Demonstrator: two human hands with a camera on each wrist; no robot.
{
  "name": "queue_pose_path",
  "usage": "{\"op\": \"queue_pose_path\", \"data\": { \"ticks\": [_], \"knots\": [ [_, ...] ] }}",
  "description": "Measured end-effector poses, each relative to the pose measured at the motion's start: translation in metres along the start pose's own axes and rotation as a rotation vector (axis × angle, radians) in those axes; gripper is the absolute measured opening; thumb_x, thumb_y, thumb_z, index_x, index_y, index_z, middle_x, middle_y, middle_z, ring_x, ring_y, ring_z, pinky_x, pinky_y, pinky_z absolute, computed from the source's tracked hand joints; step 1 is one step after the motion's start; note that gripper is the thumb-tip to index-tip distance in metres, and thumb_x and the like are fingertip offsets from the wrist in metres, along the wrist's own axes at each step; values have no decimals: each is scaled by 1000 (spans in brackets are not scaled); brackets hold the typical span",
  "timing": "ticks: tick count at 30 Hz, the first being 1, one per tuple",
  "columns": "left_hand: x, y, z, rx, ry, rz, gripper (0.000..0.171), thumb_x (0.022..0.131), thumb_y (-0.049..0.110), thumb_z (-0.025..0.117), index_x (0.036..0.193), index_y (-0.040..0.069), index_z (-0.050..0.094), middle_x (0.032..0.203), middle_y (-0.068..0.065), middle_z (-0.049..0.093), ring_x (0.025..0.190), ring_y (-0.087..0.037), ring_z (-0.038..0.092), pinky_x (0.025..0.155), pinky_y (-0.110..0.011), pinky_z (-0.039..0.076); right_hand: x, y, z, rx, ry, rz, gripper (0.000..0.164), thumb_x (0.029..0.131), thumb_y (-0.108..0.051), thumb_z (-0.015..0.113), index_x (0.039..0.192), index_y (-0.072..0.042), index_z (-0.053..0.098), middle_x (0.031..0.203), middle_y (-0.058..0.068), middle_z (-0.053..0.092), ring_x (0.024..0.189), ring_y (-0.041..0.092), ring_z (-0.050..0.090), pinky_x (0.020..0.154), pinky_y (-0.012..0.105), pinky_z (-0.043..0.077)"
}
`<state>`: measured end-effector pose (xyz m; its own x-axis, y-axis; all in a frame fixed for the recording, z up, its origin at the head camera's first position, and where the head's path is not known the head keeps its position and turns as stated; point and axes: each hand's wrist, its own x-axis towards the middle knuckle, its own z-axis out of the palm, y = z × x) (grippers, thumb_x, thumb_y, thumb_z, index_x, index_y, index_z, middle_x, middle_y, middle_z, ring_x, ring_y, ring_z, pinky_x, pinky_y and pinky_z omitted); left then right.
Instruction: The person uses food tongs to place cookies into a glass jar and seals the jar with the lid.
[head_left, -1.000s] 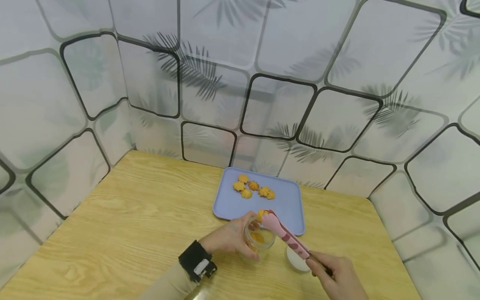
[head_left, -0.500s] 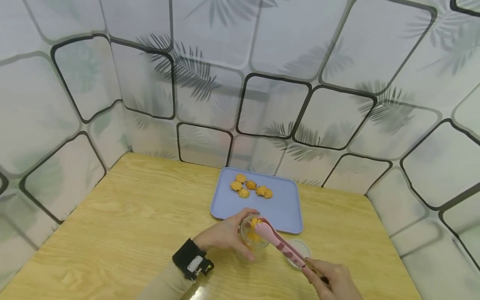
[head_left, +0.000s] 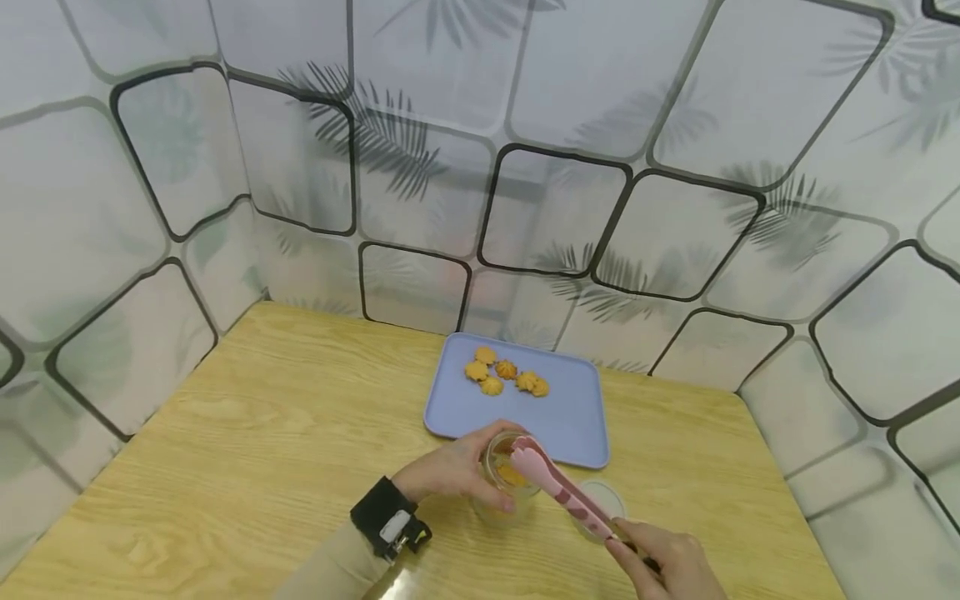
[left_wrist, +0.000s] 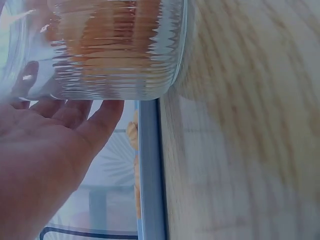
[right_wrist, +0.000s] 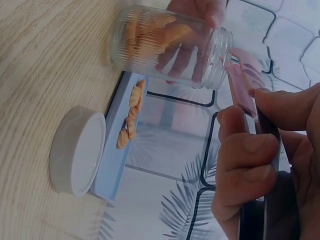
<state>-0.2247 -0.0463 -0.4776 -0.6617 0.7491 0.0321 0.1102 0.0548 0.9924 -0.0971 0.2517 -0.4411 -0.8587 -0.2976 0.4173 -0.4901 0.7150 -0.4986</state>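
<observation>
My left hand (head_left: 453, 468) grips a clear ribbed glass jar (right_wrist: 202, 60), its thumb and fingers spread round the sides. The jar stands upright on the table with several golden cookies (right_wrist: 150, 35) inside. My right hand (head_left: 663, 557) holds a pair of tongs (head_left: 555, 485) with pink tips and dark handles. Those tips are at the jar's open mouth, and no cookie shows between them. Beside the jar, under the tongs in the head view, lies a round white lid (right_wrist: 75, 150).
Behind the jar a blue tray (head_left: 566, 417) bears several cookies (head_left: 491, 386) towards its back left. The wooden table (head_left: 300, 433) meets a patterned curtain (head_left: 420, 283) at the back and sides.
A cookie held in the tongs one second ago at the jar's mouth has gone into the jar and left the tongs. My left hand keeps its grip on the jar.
</observation>
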Motion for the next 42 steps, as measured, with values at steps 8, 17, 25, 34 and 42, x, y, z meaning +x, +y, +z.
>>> {"op": "queue_pose_path", "data": {
  "ticks": [8, 17, 25, 34, 42],
  "knots": [
    [-1, 2, 2, 100, 15, -39, 85, 80, 21, 86, 149, 37, 39, 149, 0, 51, 140, -22, 46, 116, -50, 35, 16, 8, -5, 88, -41, 97, 21, 94, -3, 69, 114, 2, 74, 71, -16, 60, 46, -12, 29, 38, 15, 32],
    [-2, 3, 1, 92, 22, -14, 82, 80, 19, 86, 147, 31, 41, 143, -8, 55, 137, -27, 47, 118, -52, 31, 87, 56, 15, -182, -155, 246, 31, 99, -21, 67, 120, 1, 70, 74, -1, 66, 51, 4, 42, 48, 23, 34],
    [1, 2, 3, 105, 25, -9, 83, 80, 18, 86, 148, 27, 40, 144, -10, 54, 136, -29, 48, 116, -50, 35, 126, 85, 46, -375, -243, 213, 26, 99, -25, 65, 104, 0, 70, 66, 3, 56, 54, 13, 46, 50, 29, 34],
    [3, 3, 1, 105, 5, -16, 82, 82, 19, 85, 150, 26, 39, 146, -11, 52, 139, -30, 46, 115, -49, 36, 138, 81, 56, -443, -223, 177, 33, 98, -25, 65, 114, 4, 69, 83, 15, 71, 63, 22, 62, 53, 36, 47],
    [2, 1, 2, 78, 4, 0, 80, 82, 17, 85, 148, 27, 40, 146, -14, 52, 139, -33, 45, 115, -47, 36, 137, 82, 57, -447, -191, 183, 25, 99, -22, 60, 99, 0, 71, 82, 13, 70, 71, 26, 64, 60, 43, 49]
  ]
}}
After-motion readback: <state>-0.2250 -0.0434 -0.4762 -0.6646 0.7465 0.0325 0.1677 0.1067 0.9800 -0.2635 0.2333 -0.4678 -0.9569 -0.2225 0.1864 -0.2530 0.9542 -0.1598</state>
